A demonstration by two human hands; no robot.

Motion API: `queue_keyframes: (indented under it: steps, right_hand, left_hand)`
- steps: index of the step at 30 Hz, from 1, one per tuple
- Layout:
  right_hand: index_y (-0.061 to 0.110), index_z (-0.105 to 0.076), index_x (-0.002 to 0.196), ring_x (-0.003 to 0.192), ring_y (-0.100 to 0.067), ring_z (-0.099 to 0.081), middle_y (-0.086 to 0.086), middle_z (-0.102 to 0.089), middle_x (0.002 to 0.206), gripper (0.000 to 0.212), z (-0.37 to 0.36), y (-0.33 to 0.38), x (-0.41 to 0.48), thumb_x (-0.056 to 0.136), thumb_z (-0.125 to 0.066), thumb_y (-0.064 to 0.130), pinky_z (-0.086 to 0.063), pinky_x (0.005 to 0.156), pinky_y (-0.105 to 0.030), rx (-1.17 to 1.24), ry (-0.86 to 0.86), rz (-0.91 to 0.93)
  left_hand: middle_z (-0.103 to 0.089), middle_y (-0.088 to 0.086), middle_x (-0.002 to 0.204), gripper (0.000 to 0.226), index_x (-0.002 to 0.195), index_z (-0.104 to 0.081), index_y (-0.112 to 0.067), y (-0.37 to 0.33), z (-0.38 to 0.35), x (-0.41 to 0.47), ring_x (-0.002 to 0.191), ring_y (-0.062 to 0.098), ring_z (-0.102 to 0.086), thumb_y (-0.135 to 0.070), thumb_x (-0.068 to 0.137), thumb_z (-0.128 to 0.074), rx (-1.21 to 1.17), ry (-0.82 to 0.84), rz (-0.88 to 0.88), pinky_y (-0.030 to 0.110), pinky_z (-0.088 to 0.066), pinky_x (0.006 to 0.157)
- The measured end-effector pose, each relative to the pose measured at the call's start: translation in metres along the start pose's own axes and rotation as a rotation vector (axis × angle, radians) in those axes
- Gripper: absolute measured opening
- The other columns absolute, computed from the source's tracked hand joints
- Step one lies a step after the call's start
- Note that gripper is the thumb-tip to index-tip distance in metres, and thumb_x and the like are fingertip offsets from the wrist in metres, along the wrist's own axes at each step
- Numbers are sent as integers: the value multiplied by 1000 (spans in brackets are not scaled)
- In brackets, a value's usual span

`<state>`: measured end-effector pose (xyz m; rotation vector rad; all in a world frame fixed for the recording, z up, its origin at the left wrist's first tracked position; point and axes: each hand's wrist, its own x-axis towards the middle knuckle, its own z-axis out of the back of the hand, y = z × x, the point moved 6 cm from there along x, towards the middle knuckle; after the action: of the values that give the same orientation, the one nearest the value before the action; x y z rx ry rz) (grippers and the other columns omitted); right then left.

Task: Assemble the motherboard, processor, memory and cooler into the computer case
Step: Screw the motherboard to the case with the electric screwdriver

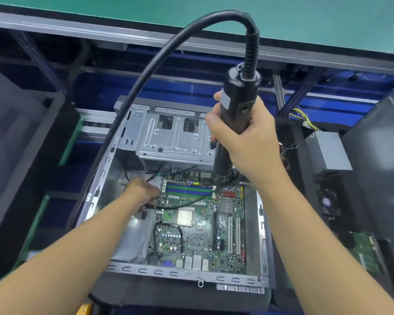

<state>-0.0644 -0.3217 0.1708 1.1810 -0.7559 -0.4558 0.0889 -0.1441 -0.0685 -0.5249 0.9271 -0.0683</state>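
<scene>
An open metal computer case [187,276] lies flat in front of me, with the green motherboard [198,237] inside it. On the board I see the square silver processor [185,218] and blue and green memory slots [188,189]. My right hand [243,142] grips a black electric screwdriver [234,110] upright, its tip down at the board's far right corner. A thick black cord [146,71] arcs from its top. My left hand [143,194] is down at the board's far left edge, fingers curled on a thin black cable [187,204].
A silver drive cage [168,135] fills the case's far end. Black foam trays [32,155] stand at the left. At the right are a grey power supply [328,151] with yellow wires, a black fan [328,201] and another green board [364,253].
</scene>
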Motion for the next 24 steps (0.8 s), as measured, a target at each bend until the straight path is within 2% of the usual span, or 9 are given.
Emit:
queue_keyframes:
  steps: [2,6,9,12,17,19,21,24]
  right_hand:
    - [19,-58,105,68,-32,-58,-12,-61,80,24,0,2,0,88,-72,29,-54,70,-50,2,-2,-1]
    - [16,-58,106,69,-35,-58,-14,-60,80,24,-1,3,0,88,-72,26,-54,68,-53,9,15,-7]
    - [13,-57,105,67,-37,-56,-18,-59,79,24,-4,5,-3,89,-71,23,-54,67,-50,31,30,-1]
    - [15,-57,105,65,-32,-57,-16,-59,78,23,-6,5,-7,88,-71,23,-54,67,-42,41,33,-9]
    - [15,-58,106,68,-33,-59,-7,-59,75,27,1,17,-5,87,-72,27,-55,70,-51,-11,11,-5]
    - [17,-59,105,68,-30,-59,1,-59,74,26,6,28,-4,86,-72,29,-55,71,-46,-49,9,17]
    - [16,-59,106,68,-31,-59,-1,-58,74,26,9,40,-3,87,-72,29,-56,70,-44,-82,18,36]
    - [11,-58,107,70,-36,-57,-12,-57,77,29,10,60,-3,87,-70,28,-54,69,-45,-107,31,58]
  left_hand:
    - [-73,19,83,13,94,-67,-2,-3,-1,1,62,26,-63,-12,86,-70,47,-10,-24,36,-53,59]
    - [-73,18,79,13,92,-67,-3,-3,-4,6,68,31,-68,-15,88,-69,87,-5,-47,47,-58,72]
    - [-74,16,77,14,90,-69,-7,0,-4,8,66,29,-69,-20,87,-71,101,1,-70,47,-58,72]
    - [-74,11,73,10,86,-71,-12,0,-4,9,74,31,-73,-20,82,-77,90,18,-97,44,-60,68]
    - [-73,6,68,10,81,-72,-13,3,-2,9,66,24,-73,-14,77,-81,39,16,-84,45,-62,64]
    - [-74,4,72,9,85,-73,-13,0,-2,7,65,21,-73,-14,79,-79,67,6,-111,41,-62,68]
    - [-74,3,83,10,94,-73,-14,-5,-1,4,69,19,-72,-14,84,-74,161,-16,-153,35,-60,75]
    - [-68,6,111,24,113,-66,-17,-23,6,-14,94,24,-65,-17,90,-59,507,-126,-277,33,-54,83]
